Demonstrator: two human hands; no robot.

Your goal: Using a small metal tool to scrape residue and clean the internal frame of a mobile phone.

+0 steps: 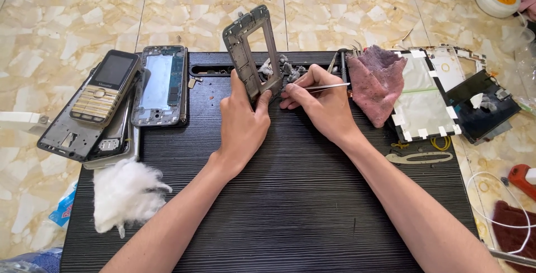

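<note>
Forearms cross the black mat [290, 206]; left hand [241, 121] grips a stripped phone frame [252, 49] upright at mat's far edge, right hand [318, 103] pinches tweezers [326, 87] at its base—cleaning apparently unfinished, debris remaining.

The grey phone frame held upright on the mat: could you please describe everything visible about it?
The grey rectangular metal-looking phone frame is an open shell; floor tiles show through its large window. It stands on end, tilted slightly, at the far edge of the black ribbed mat. The left hand grips its lower part; the right hand holds thin silver tweezers near its base.
</note>
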